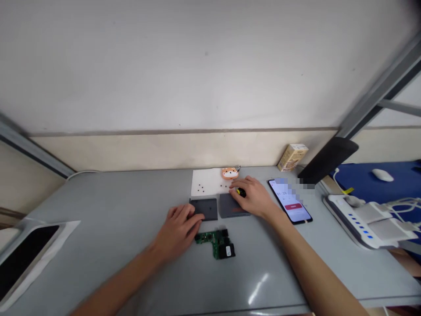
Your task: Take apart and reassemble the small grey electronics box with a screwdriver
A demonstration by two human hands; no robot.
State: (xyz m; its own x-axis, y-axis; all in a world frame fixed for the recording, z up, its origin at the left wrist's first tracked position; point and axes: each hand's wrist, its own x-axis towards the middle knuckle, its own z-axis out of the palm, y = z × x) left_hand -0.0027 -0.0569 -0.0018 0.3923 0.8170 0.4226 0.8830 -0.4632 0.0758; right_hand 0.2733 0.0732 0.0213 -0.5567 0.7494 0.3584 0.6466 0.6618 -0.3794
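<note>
My left hand [180, 226] grips the left edge of a flat dark grey cover plate [207, 209] lying on the table, thumb along its near side. To the right of the plate is a grey case [230, 207], close beside it. Over this case, my right hand [252, 196] has its fingers closed around a black-and-yellow screwdriver [241, 192]; only part of its handle shows, and its tip is hidden. Nearer to me lies a green circuit board [215, 241] with black parts and a white label. Several small dark screws [201, 188] rest on a white sheet [207, 176] behind the plate.
An orange animal-face case [230, 173] sits on the sheet's far edge. To the right are a lit phone [289, 202], a small carton [292, 156] and a white power strip [358, 219] with plugs. A dark-screened device [28, 254] lies at the left.
</note>
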